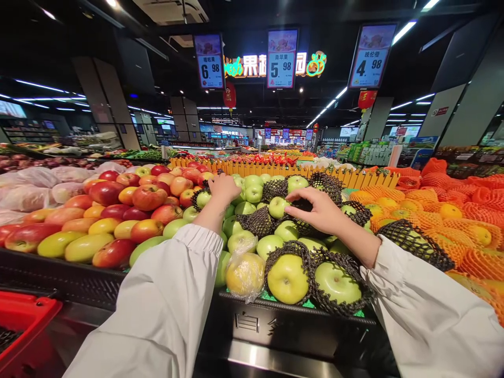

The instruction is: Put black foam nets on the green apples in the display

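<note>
My left hand (224, 188) reaches to the back left of the green apples, its back toward me and fingers curled. A small dark piece shows at its fingertips, and I cannot make out what it holds. Left of the wrist lies an apple in a black foam net (203, 199). My right hand (317, 210) has thumb and index finger curved together at the right side of a bare green apple (277, 208). A black foam net (255, 222) lies just left of that apple. Closer to me sit two netted green apples (288, 279) and a plastic-wrapped yellowish fruit (245, 274).
Red and yellow apples (149, 198) are heaped at left, beside bagged fruit (29, 189). Oranges in orange nets (449, 231) fill the right. A low yellow fence (255, 169) stands behind the apples. A red basket (29, 320) is at lower left. Price signs (282, 59) hang above.
</note>
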Demonstrator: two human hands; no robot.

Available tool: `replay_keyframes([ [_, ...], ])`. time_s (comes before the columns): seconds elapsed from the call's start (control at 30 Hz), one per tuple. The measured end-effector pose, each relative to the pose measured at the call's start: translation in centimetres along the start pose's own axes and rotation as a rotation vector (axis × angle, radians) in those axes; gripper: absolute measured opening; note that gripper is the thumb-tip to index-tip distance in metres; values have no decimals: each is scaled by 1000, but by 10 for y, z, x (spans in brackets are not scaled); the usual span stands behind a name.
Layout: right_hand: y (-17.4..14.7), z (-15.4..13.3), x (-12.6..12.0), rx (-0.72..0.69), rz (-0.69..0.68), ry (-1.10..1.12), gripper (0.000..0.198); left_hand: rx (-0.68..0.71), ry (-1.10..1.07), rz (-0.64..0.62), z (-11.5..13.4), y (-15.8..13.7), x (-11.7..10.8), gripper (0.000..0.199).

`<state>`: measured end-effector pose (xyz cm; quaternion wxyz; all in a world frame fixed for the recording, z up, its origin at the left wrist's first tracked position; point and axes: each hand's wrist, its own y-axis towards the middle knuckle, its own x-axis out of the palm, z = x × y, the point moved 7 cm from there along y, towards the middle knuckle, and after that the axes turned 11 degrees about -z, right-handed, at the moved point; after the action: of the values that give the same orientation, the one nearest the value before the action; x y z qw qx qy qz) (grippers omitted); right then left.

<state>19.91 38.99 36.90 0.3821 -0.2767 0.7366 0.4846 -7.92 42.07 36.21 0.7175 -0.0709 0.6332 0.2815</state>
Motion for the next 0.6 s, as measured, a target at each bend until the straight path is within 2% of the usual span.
replay_keyframes([
  [0.07, 1, -1, 3, -13, -43, -1, 19, 110, -162, 185, 10, -12, -20, 46],
  [0.13, 1, -2, 3, -19, -44, -14, 19, 312, -523, 351, 19, -26, -39, 43],
  [0.17, 1, -2, 3, -18, -34, -16, 19, 425, -758, 377, 23, -32, -45, 41],
  [0.2, 1, -2, 2, -16, -23, -13, 19, 523, -992, 348, 27, -36, -47, 39],
  [0.27, 0, -1, 1, -5, 2, 4, 23, 646, -1391, 171, 37, -39, -42, 40],
  [0.33, -1, 2, -1, 13, 32, 21, 33, 691, -1615, -42, 49, -42, -34, 44],
  [0.43, -2, 7, -5, 65, 92, 32, 52, 734, -1726, -246, 62, -49, -25, 44],
  [0.6, -4, 12, -9, 110, 151, 74, 72, 809, -1747, -409, 71, -60, -21, 37],
])
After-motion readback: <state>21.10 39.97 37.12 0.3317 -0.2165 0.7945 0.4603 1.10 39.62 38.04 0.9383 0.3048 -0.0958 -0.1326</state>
